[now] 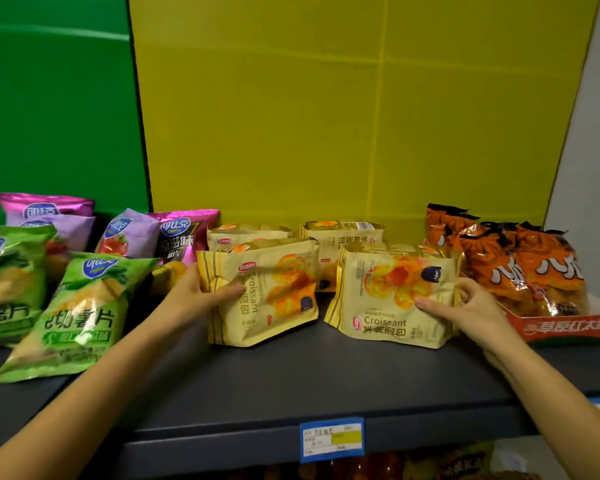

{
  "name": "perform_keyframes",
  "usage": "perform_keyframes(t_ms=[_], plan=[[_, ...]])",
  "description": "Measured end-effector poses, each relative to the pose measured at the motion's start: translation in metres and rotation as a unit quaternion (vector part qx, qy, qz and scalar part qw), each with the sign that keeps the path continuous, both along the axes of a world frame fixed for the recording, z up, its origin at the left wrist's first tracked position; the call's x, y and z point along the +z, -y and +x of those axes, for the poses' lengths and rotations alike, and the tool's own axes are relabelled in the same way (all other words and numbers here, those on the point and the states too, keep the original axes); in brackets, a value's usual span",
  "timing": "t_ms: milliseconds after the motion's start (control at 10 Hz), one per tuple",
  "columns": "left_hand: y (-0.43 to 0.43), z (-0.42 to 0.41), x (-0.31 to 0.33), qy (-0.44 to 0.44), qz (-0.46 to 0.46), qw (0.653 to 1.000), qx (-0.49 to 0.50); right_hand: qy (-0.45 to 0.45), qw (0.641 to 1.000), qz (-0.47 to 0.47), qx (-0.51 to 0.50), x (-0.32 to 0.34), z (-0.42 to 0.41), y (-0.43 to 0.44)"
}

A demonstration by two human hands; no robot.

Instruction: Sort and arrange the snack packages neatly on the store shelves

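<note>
Two yellow croissant packs stand at the front of the dark shelf (291, 382). My left hand (201, 294) grips the left croissant pack (274, 299) by its left edge; that pack is turned sideways. My right hand (465, 306) holds the right croissant pack (388, 292) at its right edge, thumb on the front; this pack is upright. Behind them lie two more croissant packs (343, 237), one per row.
Green chip bags (80, 306) and purple and pink chip bags (129, 233) crowd the shelf's left part. Orange snack bags (520, 265) stand in a red cardboard tray (565, 327) at the right. A blue price label (331, 439) hangs on the shelf's front edge. More packages show on the shelf below.
</note>
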State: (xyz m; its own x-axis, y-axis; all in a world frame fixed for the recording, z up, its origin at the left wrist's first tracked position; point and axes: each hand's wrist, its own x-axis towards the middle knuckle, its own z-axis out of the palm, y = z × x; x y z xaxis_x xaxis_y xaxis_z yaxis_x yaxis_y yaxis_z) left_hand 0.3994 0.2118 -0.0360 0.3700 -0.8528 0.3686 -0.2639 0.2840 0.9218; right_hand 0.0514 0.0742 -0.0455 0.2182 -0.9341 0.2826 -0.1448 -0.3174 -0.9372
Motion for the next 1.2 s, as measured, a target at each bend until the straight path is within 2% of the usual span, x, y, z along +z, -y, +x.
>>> perform_keyframes(t_ms=[200,300,400,600,700,800,900,1000,1100,1200], plan=[[0.003,0.007,-0.004,0.032,-0.015,0.994,0.104,-0.026,0.999,-0.025,-0.015,0.002,0.021,0.022],[0.008,0.008,-0.005,0.045,-0.017,0.992,0.118,-0.060,0.997,-0.043,0.001,-0.009,0.023,0.056],[0.013,0.005,-0.004,0.056,-0.015,0.991,0.123,-0.066,0.997,-0.043,0.015,-0.008,0.034,0.066],[0.026,0.008,-0.012,0.004,0.003,0.995,0.096,-0.051,0.998,0.015,0.045,0.000,0.066,0.063],[0.030,0.008,-0.011,-0.006,0.010,0.996,0.089,-0.056,0.997,0.036,0.025,0.001,0.077,0.065],[0.028,0.010,-0.007,-0.010,0.022,0.996,0.091,-0.066,0.995,0.054,-0.048,0.003,0.081,0.060],[0.023,0.012,-0.006,0.015,0.001,0.995,0.103,-0.052,0.994,0.046,-0.086,0.005,0.080,0.039],[0.015,0.003,0.000,0.058,-0.025,0.992,0.107,-0.065,0.995,0.013,-0.070,0.008,0.067,0.011],[0.005,-0.006,0.006,0.111,-0.070,0.985,0.112,-0.063,0.995,-0.055,-0.063,0.021,0.042,-0.023],[-0.010,-0.023,0.019,0.191,-0.118,0.958,0.177,-0.048,0.990,-0.104,-0.076,0.040,0.008,-0.050]])
